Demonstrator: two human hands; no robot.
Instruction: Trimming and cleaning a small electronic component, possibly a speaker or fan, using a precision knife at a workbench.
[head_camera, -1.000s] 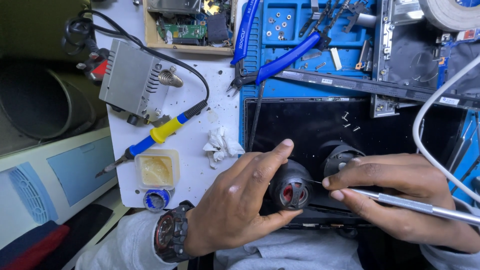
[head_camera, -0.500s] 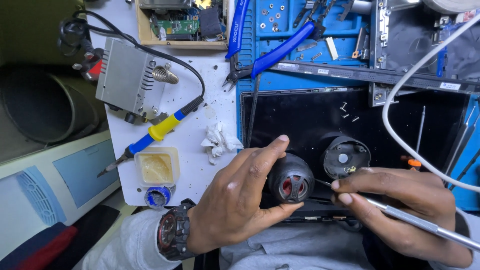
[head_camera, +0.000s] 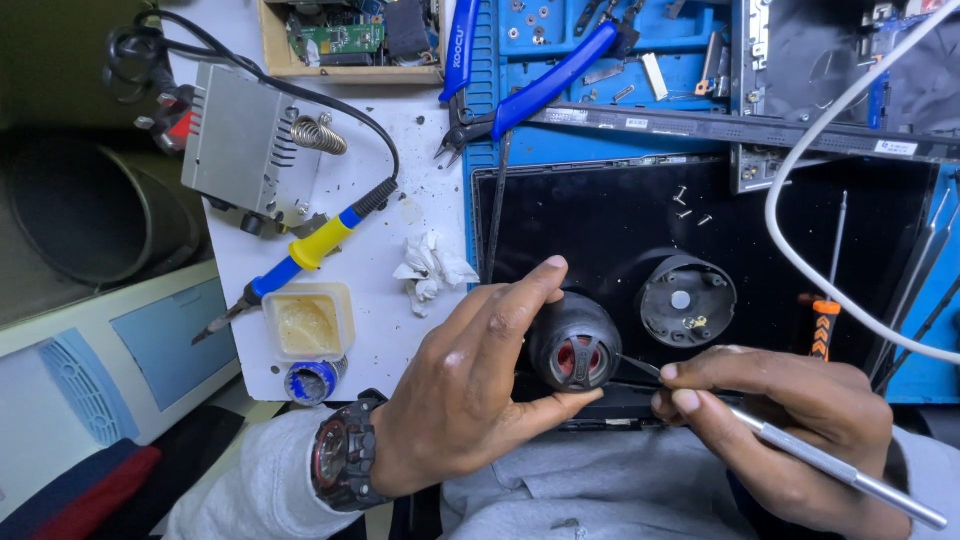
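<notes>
A: Item one, the largest?
B: A black panel (head_camera: 600, 230) is laid flat on the desk (head_camera: 400, 330), with a blue mat (head_camera: 700, 40) of screws and bits behind it. A grey box with vents (head_camera: 235, 140) is placed at the far left.

A: Next in size?
B: The left hand (head_camera: 460, 400) is curled, thumb and forefinger closed around a round black part with a red centre (head_camera: 575, 342), which is held at the near edge of the panel. The right hand (head_camera: 790, 420) is closed in a pen grip on a thin metal tool (head_camera: 830, 465), its fine tip brought just beside the red centre.

A: What is altered from a second ago?
B: The round part was pressed close against a second black round piece (head_camera: 687, 300); the two are now set apart, and the second piece lies alone on the panel with its inside showing. The tool tip has been brought closer to the held part. The work appears to have been moved onto the held part alone.

A: Smaller entries?
B: A soldering iron with a yellow grip (head_camera: 300, 255), blue pliers (head_camera: 545, 85), a yellow tub of paste (head_camera: 308, 322), crumpled tissue (head_camera: 430, 270), an orange-handled screwdriver (head_camera: 826, 310), a white cable (head_camera: 800, 240).
</notes>
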